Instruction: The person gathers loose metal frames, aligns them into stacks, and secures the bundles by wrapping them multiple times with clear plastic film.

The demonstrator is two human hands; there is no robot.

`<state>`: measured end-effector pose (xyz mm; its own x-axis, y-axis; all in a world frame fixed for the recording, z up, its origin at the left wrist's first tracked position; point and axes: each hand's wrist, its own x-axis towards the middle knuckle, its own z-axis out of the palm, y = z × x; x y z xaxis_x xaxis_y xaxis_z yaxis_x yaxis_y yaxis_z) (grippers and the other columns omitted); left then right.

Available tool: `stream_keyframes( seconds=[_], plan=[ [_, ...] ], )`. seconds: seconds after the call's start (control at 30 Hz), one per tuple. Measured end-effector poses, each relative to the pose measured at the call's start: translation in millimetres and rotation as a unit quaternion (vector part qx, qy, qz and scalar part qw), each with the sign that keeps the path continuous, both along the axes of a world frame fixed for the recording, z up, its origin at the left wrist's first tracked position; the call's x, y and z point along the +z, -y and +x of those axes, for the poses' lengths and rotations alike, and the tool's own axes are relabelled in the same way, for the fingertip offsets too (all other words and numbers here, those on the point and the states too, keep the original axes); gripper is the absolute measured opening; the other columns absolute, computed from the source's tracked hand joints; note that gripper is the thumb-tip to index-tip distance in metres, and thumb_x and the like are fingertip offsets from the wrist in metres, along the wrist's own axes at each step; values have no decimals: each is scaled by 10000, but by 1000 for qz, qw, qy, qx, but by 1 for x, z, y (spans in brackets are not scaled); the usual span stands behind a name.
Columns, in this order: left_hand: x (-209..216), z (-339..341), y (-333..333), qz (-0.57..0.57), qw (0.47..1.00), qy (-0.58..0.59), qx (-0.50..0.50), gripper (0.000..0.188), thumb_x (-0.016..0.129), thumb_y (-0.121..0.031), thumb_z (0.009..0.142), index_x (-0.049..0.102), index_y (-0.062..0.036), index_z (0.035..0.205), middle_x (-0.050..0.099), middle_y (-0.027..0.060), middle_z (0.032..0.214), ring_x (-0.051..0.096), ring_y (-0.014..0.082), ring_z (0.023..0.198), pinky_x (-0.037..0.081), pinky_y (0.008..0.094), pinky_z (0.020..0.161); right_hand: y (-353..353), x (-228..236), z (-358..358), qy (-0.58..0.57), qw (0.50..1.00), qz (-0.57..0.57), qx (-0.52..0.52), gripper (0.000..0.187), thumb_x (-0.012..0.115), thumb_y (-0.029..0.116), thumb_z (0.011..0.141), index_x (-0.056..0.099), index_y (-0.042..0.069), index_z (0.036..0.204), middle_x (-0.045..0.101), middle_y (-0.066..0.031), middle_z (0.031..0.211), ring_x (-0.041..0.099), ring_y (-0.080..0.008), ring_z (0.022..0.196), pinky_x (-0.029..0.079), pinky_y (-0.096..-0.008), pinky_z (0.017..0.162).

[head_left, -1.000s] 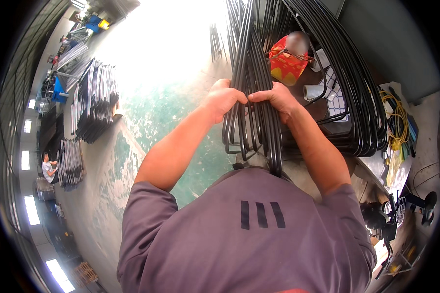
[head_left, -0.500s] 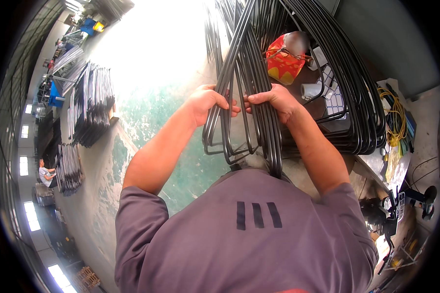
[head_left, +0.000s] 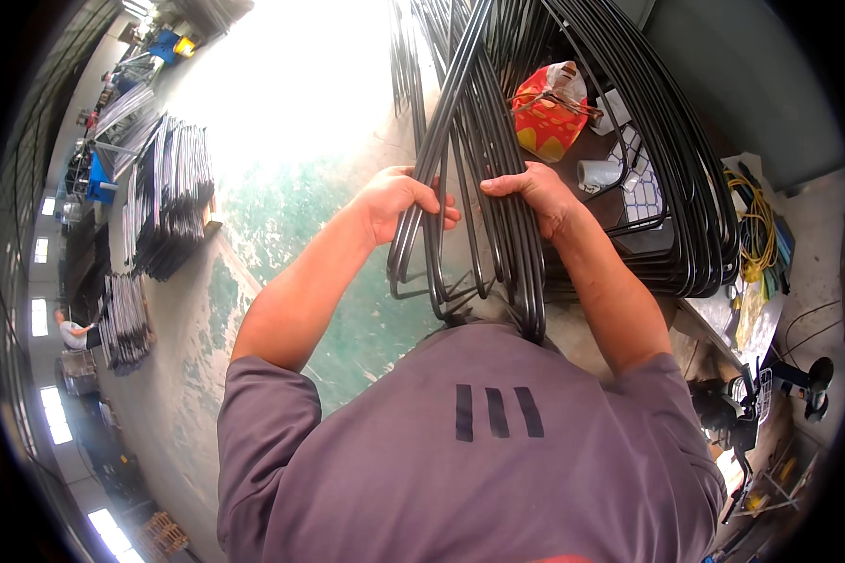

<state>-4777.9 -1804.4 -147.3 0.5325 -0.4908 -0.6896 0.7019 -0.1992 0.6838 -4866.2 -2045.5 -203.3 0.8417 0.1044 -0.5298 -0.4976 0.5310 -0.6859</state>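
Long black metal tubes, bent round at their near ends, hang in front of my chest. My left hand (head_left: 394, 204) is closed round a few tubes on the left side (head_left: 407, 246), the thumb in front and the fingertips showing past them. My right hand (head_left: 545, 199) grips a thicker bundle of tubes (head_left: 528, 267) on the right. Its thumb lies across the front of that bundle, while its other fingers are hidden behind. Between the hands a gap shows, with bent tube ends below it. Farther up, the two groups of tubes cross.
To the right stands a large stack of black bent tubes (head_left: 699, 225). A red and yellow bag (head_left: 545, 127) and a white roll (head_left: 596, 174) lie inside its loops. Yellow cable (head_left: 763, 230) hangs beyond. Tube stacks (head_left: 169, 202) and a person (head_left: 73, 330) are far left.
My right thumb has shifted slightly right, widening the gap between my hands. The right bundle's lower ends have moved a little right. My left hand stays nearly still.
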Motion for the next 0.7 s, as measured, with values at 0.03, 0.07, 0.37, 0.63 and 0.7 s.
stream_keyframes(
  seconds=[0.03,0.07,0.37,0.63,0.7],
  plan=[
    [-1,0,-1,0,1000,-2,2,362,594,197,815,580,111,1166,670,263,1095,765,431,989,705,531,874,0,4,-1,0,1000,-6,3,269,838,5,841,710,-41,1074,769,-148,950,777,-266,745,673,-423,676],
    [-2,0,-2,0,1000,-4,3,365,594,198,814,579,113,1168,669,262,1093,766,430,985,705,530,872,-1,8,-2,0,1000,-12,4,272,839,5,841,711,-38,1077,768,-141,946,771,-255,741,671,-416,681],
    [4,-2,-3,14,1000,5,12,386,573,197,789,576,124,1168,668,260,1102,770,429,961,702,536,856,-1,-2,0,47,998,-36,-19,311,768,-83,819,677,-109,1115,738,-168,920,749,-249,769,661,-378,714],
    [-26,-9,0,-214,967,-121,-66,569,496,-31,937,558,57,1496,709,226,1337,728,356,1199,568,462,1088,-12,4,-2,42,998,-37,-29,307,759,-92,817,673,-110,1111,736,-181,902,738,-255,716,659,-383,695],
    [-29,-14,7,-239,962,-128,-35,563,496,-58,960,555,45,1510,712,232,1335,724,362,1210,544,464,1118,-14,5,-3,38,998,-42,-30,301,761,-90,817,675,-101,1106,739,-176,903,736,-252,708,654,-384,684]
  ],
)
